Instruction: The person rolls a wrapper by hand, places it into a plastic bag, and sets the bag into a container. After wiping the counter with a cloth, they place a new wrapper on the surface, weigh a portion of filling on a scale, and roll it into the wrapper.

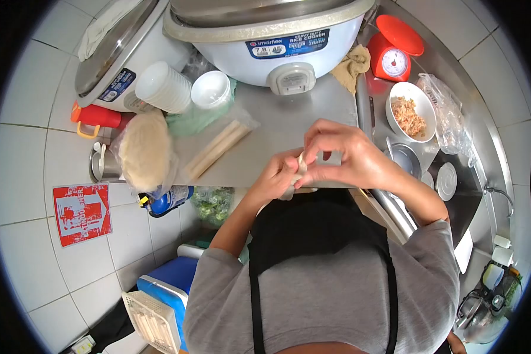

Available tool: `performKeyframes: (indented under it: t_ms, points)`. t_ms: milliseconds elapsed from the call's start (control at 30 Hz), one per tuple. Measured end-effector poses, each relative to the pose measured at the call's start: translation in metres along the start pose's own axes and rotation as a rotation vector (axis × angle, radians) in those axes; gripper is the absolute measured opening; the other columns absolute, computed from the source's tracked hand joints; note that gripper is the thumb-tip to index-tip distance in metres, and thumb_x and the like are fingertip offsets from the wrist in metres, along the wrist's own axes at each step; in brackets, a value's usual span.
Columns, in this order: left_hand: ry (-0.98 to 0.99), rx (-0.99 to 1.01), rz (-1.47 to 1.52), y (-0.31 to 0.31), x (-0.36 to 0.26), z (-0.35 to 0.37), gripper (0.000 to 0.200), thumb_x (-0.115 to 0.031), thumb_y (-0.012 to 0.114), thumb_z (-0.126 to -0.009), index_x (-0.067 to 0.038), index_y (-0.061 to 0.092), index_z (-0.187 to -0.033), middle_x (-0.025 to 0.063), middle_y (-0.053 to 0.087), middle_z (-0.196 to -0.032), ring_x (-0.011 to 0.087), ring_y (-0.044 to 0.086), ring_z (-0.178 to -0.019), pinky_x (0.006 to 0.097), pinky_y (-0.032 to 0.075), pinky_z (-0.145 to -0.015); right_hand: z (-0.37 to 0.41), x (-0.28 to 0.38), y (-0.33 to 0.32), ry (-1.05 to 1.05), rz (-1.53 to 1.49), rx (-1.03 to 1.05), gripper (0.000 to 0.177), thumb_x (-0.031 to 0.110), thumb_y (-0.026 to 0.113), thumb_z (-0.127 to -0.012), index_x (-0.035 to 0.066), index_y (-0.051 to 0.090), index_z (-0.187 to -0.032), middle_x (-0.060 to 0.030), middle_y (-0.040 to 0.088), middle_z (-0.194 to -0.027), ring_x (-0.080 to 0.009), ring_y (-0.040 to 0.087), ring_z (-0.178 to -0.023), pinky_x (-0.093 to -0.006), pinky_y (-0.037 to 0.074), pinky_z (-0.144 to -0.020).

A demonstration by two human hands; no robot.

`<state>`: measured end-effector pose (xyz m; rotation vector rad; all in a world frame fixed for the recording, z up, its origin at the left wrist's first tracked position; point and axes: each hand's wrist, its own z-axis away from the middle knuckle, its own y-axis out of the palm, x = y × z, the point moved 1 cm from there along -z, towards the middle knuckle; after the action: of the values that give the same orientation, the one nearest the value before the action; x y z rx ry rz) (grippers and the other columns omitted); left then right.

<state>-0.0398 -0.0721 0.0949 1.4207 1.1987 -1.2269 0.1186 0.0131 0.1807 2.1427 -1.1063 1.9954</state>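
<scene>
A small pale piece of dough point(301, 167) is held up in front of the black apron, above the near edge of the steel counter. My left hand point(275, 178) is closed round it from the left, with the thumb against its side. From the right, my right hand point(351, 154) curves over with thumb and fingertips pinching the dough's edge. Fingers hide much of the dough, so whether anything lies inside cannot be seen. To the left, a plastic bag holds pale stick-shaped rolls point(219, 150). Beside that lies a large pale dough mass point(147, 147) in clear plastic.
A large rice cooker point(230, 56) stands at the back, with a second cooker point(109, 71) left of it. White foam cups point(162, 88) stand nearby. At right are a bowl point(395, 94) with shredded orange-brown food point(408, 116) and a red scale point(389, 56). A blue cooler point(171, 274) sits below.
</scene>
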Motion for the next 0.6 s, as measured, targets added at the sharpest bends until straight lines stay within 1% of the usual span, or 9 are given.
performKeyframes:
  t_ms: [33,100,133,233,267,367,467,567,600]
  points:
    - [-0.029,0.046,0.074,-0.001,0.002,0.002,0.071,-0.066,0.026,-0.088,0.0,0.054,-0.089,0.0012,0.049,-0.066,0.0079,0.044,-0.055,0.0234,0.038,-0.052,0.0,-0.005,0.005,0.06,-0.05,-0.007,0.017,0.01,0.075,-0.076,0.0,0.064,-0.085,-0.0067,0.057,-0.091,-0.0134,0.057,-0.082,-0.0272,0.048,-0.065]
    - [-0.068,0.144,0.22,-0.005,0.01,-0.004,0.071,-0.065,0.023,-0.088,-0.001,0.052,-0.095,0.0015,0.048,-0.066,0.0095,0.045,-0.055,0.0243,0.038,-0.05,-0.002,-0.017,0.01,0.176,-0.405,-0.05,0.015,0.009,0.073,-0.079,-0.001,0.062,-0.083,-0.0064,0.057,-0.091,-0.0121,0.056,-0.082,-0.027,0.048,-0.065]
    - [-0.036,0.142,0.293,-0.005,0.012,-0.004,0.072,-0.064,0.025,-0.09,0.001,0.055,-0.091,0.0003,0.049,-0.065,0.007,0.045,-0.055,0.0233,0.037,-0.052,-0.002,-0.021,0.012,0.231,-0.58,-0.073,0.014,0.008,0.072,-0.08,-0.001,0.061,-0.081,-0.0062,0.056,-0.091,-0.0114,0.056,-0.081,-0.0269,0.048,-0.065]
    - [0.025,0.013,0.166,-0.001,0.012,-0.008,0.072,-0.063,0.025,-0.09,0.001,0.055,-0.094,0.0008,0.05,-0.066,0.0074,0.045,-0.055,0.0237,0.038,-0.051,0.0,-0.016,0.025,0.157,-0.538,-0.202,0.012,0.006,0.068,-0.084,-0.001,0.059,-0.081,-0.0059,0.056,-0.093,-0.0107,0.056,-0.083,-0.0263,0.048,-0.064]
    - [0.044,-0.011,0.177,0.002,0.012,-0.01,0.072,-0.063,0.024,-0.09,0.001,0.055,-0.095,0.0009,0.05,-0.066,0.0074,0.045,-0.055,0.0237,0.038,-0.05,0.0,-0.019,0.03,0.107,-0.388,-0.259,0.01,0.006,0.067,-0.084,0.0,0.06,-0.083,-0.0064,0.056,-0.09,-0.0117,0.056,-0.083,-0.0269,0.049,-0.065]
    - [0.09,-0.054,0.191,0.005,0.012,-0.015,0.072,-0.063,0.024,-0.09,0.001,0.054,-0.097,0.0013,0.051,-0.067,0.0072,0.046,-0.056,0.0234,0.038,-0.05,-0.003,-0.023,0.041,0.189,-0.588,-0.438,0.008,0.006,0.062,-0.088,0.0,0.06,-0.083,-0.0095,0.058,-0.089,-0.0106,0.059,-0.059,-0.0231,0.049,-0.054]
    - [0.1,-0.062,0.172,0.002,0.014,-0.015,0.072,-0.064,0.025,-0.09,0.002,0.054,-0.099,0.0017,0.051,-0.068,0.0069,0.046,-0.057,0.0229,0.038,-0.05,-0.004,-0.032,0.04,-0.453,0.265,-0.572,0.008,0.007,0.06,-0.089,-0.001,0.061,-0.087,-0.0099,0.059,-0.09,-0.0132,0.06,-0.068,-0.0269,0.051,-0.059]
    - [0.122,-0.087,0.243,0.004,0.01,-0.017,0.07,-0.064,0.031,-0.089,0.001,0.054,-0.098,0.0019,0.051,-0.068,0.0069,0.047,-0.057,0.0226,0.038,-0.05,-0.004,-0.034,0.036,-0.405,0.376,-0.495,0.011,0.009,0.061,-0.088,-0.002,0.062,-0.09,-0.0106,0.058,-0.101,-0.0174,0.06,-0.081,-0.0324,0.051,-0.068]
    - [0.15,-0.083,0.331,0.004,0.015,-0.02,0.067,-0.063,0.036,-0.088,0.001,0.054,-0.097,0.002,0.05,-0.068,0.007,0.047,-0.057,0.0226,0.038,-0.051,-0.002,-0.035,0.037,-0.246,0.062,-0.474,0.013,0.01,0.062,-0.087,-0.001,0.062,-0.093,-0.0105,0.057,-0.105,-0.0184,0.059,-0.085,-0.0333,0.051,-0.071]
